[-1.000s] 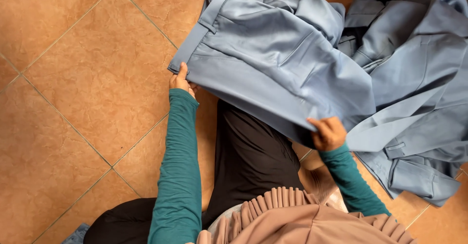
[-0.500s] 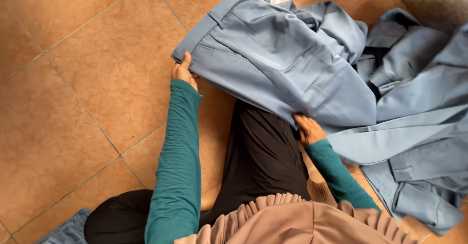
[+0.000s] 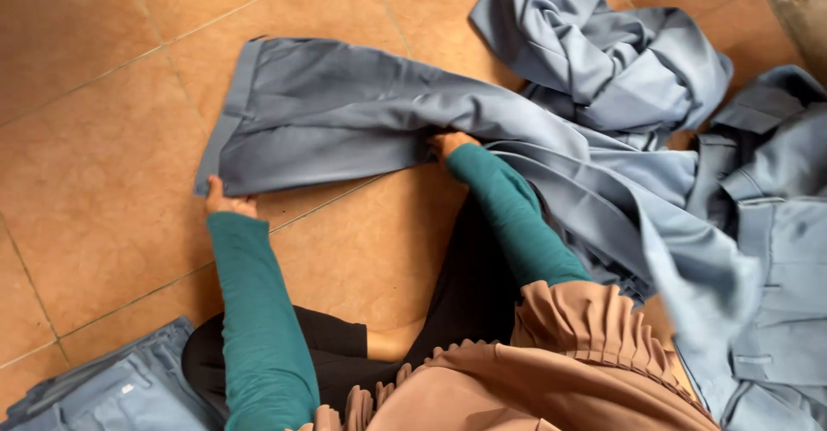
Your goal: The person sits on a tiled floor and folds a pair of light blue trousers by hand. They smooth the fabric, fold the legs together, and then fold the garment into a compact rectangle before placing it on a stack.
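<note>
While spread flat on tiled floor (image 3: 95,181), grey-blue trousers (image 3: 345,112) lie waistband end leftward. Cloth looks soft, light, limp; likely best gripped at waistband corners or crease. Left hand (image 3: 226,204) pinches waistband corner, fingers closed on cloth. Right hand (image 3: 448,142) pressed under fold, grip hidden, cannot tell. Heap of same garments (image 3: 620,61) just right; folded pile (image 3: 112,392) by knee.

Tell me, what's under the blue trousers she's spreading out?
Under the blue trousers lies the orange tile floor. The right hand is tucked beneath the cloth, so its fingers are covered. Anything else under there is hidden.
</note>
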